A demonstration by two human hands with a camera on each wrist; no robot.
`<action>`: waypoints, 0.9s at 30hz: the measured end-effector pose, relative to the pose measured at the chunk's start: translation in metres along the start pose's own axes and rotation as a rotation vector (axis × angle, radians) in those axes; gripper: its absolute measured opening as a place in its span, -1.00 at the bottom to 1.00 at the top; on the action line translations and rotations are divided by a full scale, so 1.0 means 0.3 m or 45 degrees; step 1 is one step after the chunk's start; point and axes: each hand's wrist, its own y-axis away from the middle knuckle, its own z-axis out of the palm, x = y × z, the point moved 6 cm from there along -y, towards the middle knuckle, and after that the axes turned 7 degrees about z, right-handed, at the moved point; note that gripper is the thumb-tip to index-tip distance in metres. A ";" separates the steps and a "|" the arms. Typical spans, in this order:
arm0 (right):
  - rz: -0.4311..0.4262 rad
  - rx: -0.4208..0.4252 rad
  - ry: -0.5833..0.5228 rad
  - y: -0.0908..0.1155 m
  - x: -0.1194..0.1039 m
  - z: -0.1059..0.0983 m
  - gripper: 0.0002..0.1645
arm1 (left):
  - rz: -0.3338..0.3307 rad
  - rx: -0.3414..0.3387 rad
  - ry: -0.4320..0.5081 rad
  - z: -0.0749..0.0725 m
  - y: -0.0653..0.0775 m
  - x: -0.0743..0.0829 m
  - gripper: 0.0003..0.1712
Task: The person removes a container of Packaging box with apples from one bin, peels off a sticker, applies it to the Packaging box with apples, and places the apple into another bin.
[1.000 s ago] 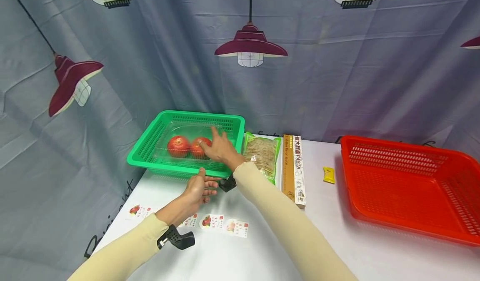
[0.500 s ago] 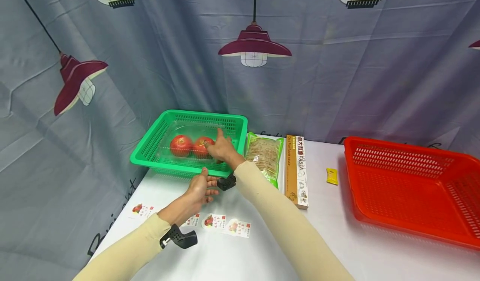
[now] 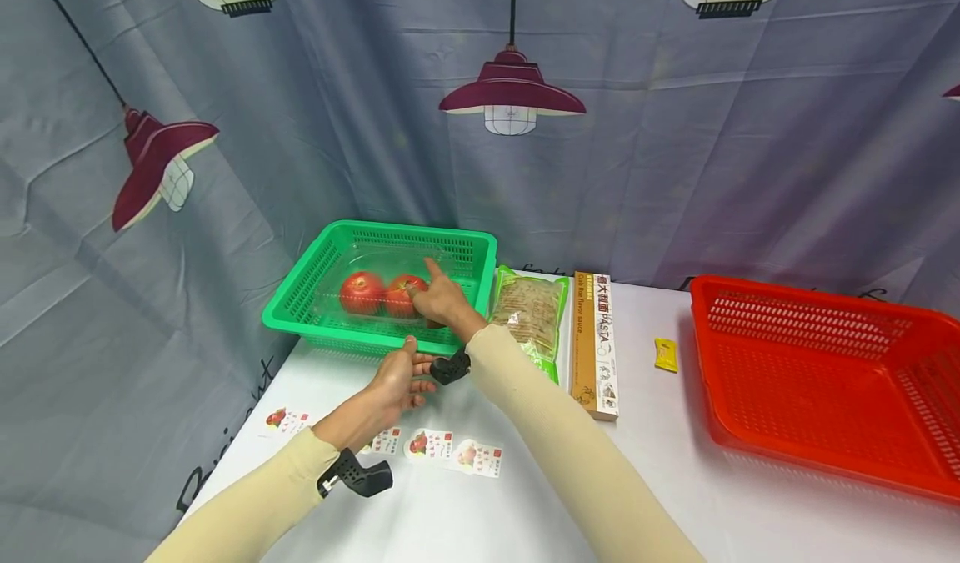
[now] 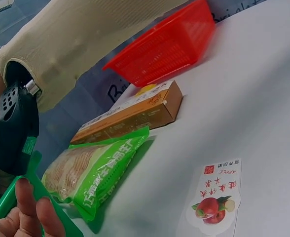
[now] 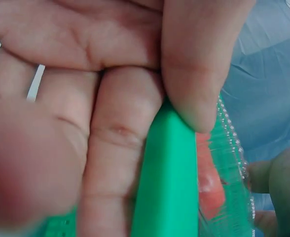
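A green basket (image 3: 300, 296) at the table's back left holds a clear plastic box (image 3: 375, 258) with two red tomatoes (image 3: 362, 292) in it. My right hand (image 3: 438, 300) reaches into the basket and grips the box at its right end, index finger raised, other fingers curled. In the right wrist view the thumb (image 5: 194, 64) and curled fingers lie against the green rim (image 5: 167, 182), with the tomato (image 5: 211, 187) behind clear plastic. My left hand (image 3: 397, 379) rests at the basket's front rim, thumb touching it, fingers (image 4: 29, 210) relaxed.
Right of the basket lie a green bag of noodles (image 3: 528, 309), a long pasta box (image 3: 595, 342) and a small yellow sachet (image 3: 665, 354). A red basket (image 3: 817, 296) stands at the far right. Several apple stickers (image 3: 450, 450) lie on the white table near me.
My right hand's spread fingers have curled down onto the clear box, leaving the index finger up. The left hand stays at the front rim.
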 end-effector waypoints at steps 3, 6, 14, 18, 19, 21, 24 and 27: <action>0.043 -0.014 -0.045 0.000 0.006 -0.003 -0.18 | 0.005 -0.002 -0.009 0.001 0.001 0.001 -0.30; 0.050 -0.009 -0.067 0.000 0.007 -0.007 -0.19 | 0.004 0.008 -0.012 0.000 0.001 0.000 -0.31; 0.038 0.044 -0.138 -0.002 0.014 -0.021 -0.22 | 0.011 0.023 -0.041 -0.003 -0.002 -0.004 -0.29; 0.046 0.053 -0.146 0.004 0.012 -0.026 -0.20 | 0.014 0.022 -0.066 -0.004 -0.001 -0.003 -0.29; 0.047 0.054 -0.145 0.006 0.011 -0.027 -0.20 | 0.017 0.021 -0.068 -0.004 0.000 -0.002 -0.29; 0.049 0.053 -0.149 0.013 0.009 -0.028 -0.20 | 0.027 0.016 -0.077 -0.003 -0.001 -0.001 -0.28; 0.050 0.052 -0.169 0.026 0.006 -0.032 -0.22 | 0.048 -0.001 -0.092 -0.001 -0.003 0.000 -0.25; 0.043 0.058 -0.210 0.044 -0.003 -0.043 -0.24 | 0.055 -0.012 -0.105 -0.001 -0.004 0.001 -0.24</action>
